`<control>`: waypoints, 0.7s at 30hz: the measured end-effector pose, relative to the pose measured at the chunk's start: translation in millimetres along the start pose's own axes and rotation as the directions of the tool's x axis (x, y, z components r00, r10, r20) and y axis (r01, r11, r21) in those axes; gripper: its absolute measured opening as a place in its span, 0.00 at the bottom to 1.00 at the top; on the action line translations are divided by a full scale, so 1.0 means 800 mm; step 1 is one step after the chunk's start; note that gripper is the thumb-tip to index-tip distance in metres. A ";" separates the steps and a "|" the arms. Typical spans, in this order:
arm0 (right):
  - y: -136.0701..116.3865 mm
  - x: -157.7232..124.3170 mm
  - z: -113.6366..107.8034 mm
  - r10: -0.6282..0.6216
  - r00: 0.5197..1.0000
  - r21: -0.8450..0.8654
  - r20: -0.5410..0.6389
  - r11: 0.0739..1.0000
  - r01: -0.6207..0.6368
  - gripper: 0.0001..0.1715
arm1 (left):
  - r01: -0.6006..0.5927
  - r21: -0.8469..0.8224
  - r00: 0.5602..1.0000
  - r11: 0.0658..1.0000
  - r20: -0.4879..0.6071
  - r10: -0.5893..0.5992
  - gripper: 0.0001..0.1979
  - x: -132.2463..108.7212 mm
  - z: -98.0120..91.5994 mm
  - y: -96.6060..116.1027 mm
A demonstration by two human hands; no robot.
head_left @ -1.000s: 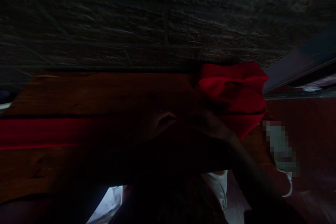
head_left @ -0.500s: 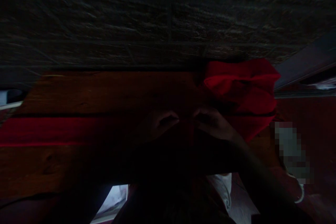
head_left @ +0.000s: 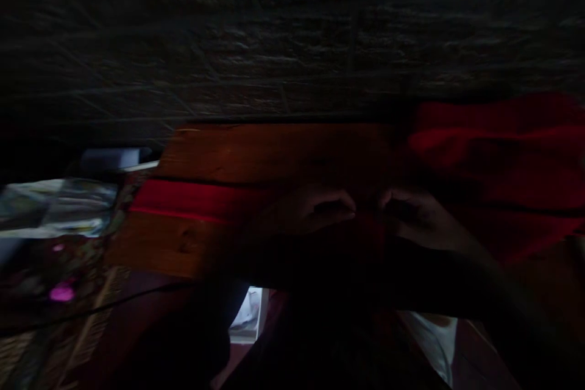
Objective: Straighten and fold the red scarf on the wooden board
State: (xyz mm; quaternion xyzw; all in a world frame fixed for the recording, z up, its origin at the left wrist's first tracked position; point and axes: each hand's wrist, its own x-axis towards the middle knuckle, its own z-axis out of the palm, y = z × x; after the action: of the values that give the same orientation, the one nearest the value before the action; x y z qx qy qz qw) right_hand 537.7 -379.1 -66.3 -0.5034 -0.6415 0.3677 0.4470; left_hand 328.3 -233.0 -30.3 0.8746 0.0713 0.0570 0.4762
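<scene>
A long strip of red cloth (head_left: 187,199) lies along the wooden board (head_left: 256,149) and runs beneath both hands. My left hand (head_left: 315,210) is closed, thumb and forefinger pinched together at the cloth. Facing it a short gap away, my right hand (head_left: 423,216) pinches the cloth in the same way. Deep shadow hides the cloth edge at the fingertips and the other fingers. To the right of my right hand, more red cloth (head_left: 498,158) is heaped in a blurred bundle.
Behind the board rises a dark brick-like wall (head_left: 297,42). Plastic packets (head_left: 80,207) and a pink item (head_left: 62,291) lie off the board's left end. A dark cord (head_left: 114,298) crosses the lower left. Under the near edge stands a white-rimmed box (head_left: 249,317).
My view has swung left, so the board, cloth and hands appear farther right, and the packets at the left come into sight. Both hands keep their pinch, with a similar gap between them.
</scene>
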 end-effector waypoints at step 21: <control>0.015 0.012 -0.003 0.333 0.941 0.193 0.067 0.921 -0.339 0.19 | 0.205 0.084 0.970 0.975 -0.146 -0.192 0.12 0.001 -0.007 -0.029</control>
State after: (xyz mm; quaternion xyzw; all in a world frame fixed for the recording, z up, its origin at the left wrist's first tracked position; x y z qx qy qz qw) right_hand 542.5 -367.0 -74.4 -0.5517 -0.5123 0.5103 0.4156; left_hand 326.8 -215.6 -46.4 0.8795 0.1938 0.0653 0.4297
